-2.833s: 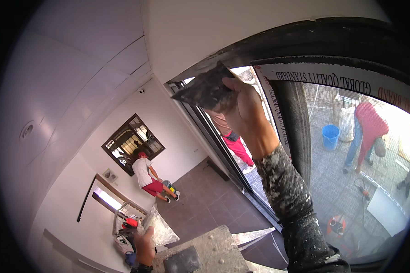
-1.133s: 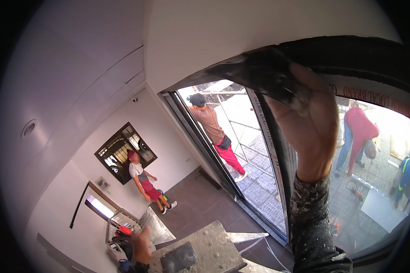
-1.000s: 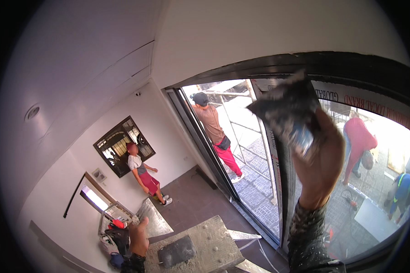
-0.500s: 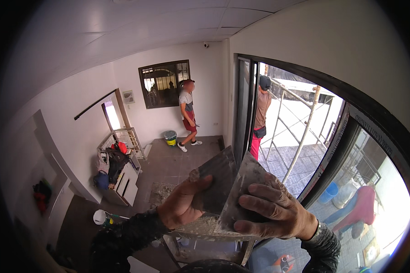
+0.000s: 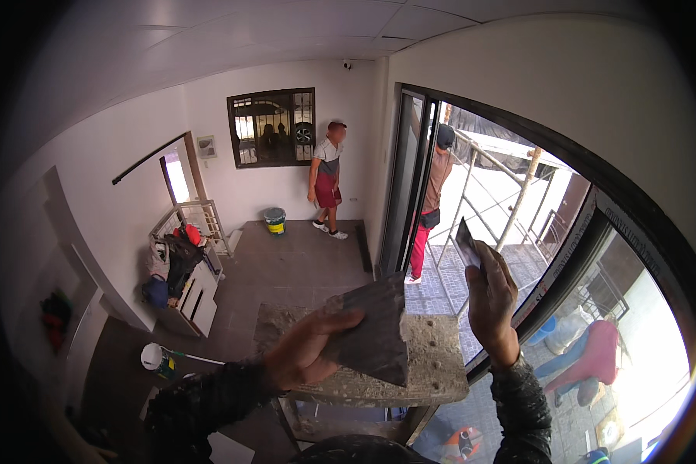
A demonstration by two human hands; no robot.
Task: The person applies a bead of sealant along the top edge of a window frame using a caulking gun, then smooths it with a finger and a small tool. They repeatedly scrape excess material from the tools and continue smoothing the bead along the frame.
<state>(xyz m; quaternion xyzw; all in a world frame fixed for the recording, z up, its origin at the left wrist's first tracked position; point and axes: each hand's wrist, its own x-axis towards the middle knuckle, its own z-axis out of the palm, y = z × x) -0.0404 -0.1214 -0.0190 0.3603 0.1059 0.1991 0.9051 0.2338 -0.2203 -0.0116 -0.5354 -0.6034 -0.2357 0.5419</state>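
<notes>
My left hand (image 5: 305, 352) is closed around a wide grey putty blade (image 5: 373, 329), thumb on its upper face and fingers underneath. The blade is broad and flat, and its right edge looks rough, with residue on it. Higher and to the right, my right hand (image 5: 493, 298) grips a second putty blade (image 5: 466, 243), which appears nearly edge-on with its tip pointing up. The two blades are apart. Below my hands lies a rough plank platform (image 5: 437, 359) spotted with dried plaster.
One person (image 5: 327, 178) stands by the far wall near a bucket (image 5: 274, 220). Another person (image 5: 435, 193) is at the sliding door beside metal scaffolding (image 5: 522, 193). A cabinet (image 5: 201, 309) piled with bags and a white bucket (image 5: 156, 359) stand at left.
My right hand has lifted up and away from the left one, parting the two blades. The left blade has turned flatter. The person by the far wall has shifted right.
</notes>
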